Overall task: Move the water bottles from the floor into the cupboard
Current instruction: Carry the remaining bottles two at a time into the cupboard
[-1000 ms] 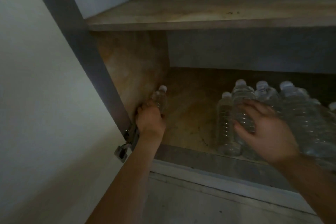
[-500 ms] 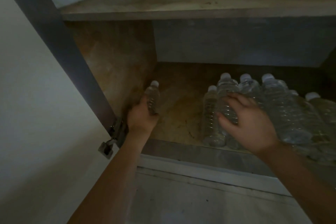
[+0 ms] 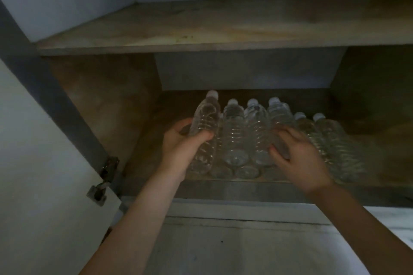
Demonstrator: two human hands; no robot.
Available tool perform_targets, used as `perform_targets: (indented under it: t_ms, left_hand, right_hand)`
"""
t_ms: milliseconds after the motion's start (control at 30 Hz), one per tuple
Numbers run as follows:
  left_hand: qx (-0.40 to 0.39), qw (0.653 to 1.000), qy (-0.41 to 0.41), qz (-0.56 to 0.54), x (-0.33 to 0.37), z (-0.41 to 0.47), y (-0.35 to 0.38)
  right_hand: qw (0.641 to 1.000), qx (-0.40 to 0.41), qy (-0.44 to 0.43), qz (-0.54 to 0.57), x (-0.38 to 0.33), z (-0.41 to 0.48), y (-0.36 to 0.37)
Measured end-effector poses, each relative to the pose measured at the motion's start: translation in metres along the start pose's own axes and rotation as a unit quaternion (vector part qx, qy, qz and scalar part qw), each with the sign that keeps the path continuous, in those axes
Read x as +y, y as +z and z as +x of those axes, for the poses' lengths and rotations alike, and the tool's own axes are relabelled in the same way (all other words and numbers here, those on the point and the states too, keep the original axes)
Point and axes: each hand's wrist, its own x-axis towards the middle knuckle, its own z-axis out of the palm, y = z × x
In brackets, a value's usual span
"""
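- cupboard [image 3: 223,35] — two levels in view: upper shelf bare, lower compartment holds the stock. Door [image 3: 33,163] swung open on the left, hinge [image 3: 105,176] at its edge.
- floor [image 3: 234,252] in front of the cupboard: no bottles on the strip that shows. Can't tell if more wait out of frame, so what's left is unknown.
- bottle stack [image 3: 290,140] on the lower shelf, lying down, caps toward the back, at least two layers, packed side by side. Judging by that, most of the job looks done.
- free space: bare shelf left of the stack and to the far right. Room for more.
- left hand [image 3: 178,147] wrapped around one bottle [image 3: 204,123], held tilted, cap up and away, at the left edge of the stack, touching its neighbour. Likely being added to the top layer.
- right hand [image 3: 299,158] fingers spread, loosely curled, palm resting on the top bottles — grips nothing, looks like bracing.
- in the way: nothing blocks the opening. Risk is round bottles rolling off the stack when the new one lands.
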Motion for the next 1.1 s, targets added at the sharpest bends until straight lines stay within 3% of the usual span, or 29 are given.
perform_targets:
  t_ms: [267, 500, 833, 1100]
  left_hand:
    - [-0.097, 0.995, 0.03, 0.017, 0.033, -0.038, 0.101]
    - [-0.125, 0.987, 0.077, 0.06, 0.032, -0.059, 0.196]
    - [-0.038, 0.993, 0.105, 0.047, -0.015, -0.067, 0.277]
    - [-0.045, 0.983, 0.121, 0.131, -0.034, -0.06, 0.306]
  right_hand:
    - [0.993, 0.004, 0.121, -0.01, 0.06, -0.044, -0.06]
    - [0.978, 0.042, 0.204, 0.009, 0.105, -0.061, -0.089]
    - [0.977, 0.047, 0.205, -0.013, 0.15, -0.075, -0.097]
    - [0.982, 0.05, 0.184, 0.017, 0.171, -0.08, -0.087]
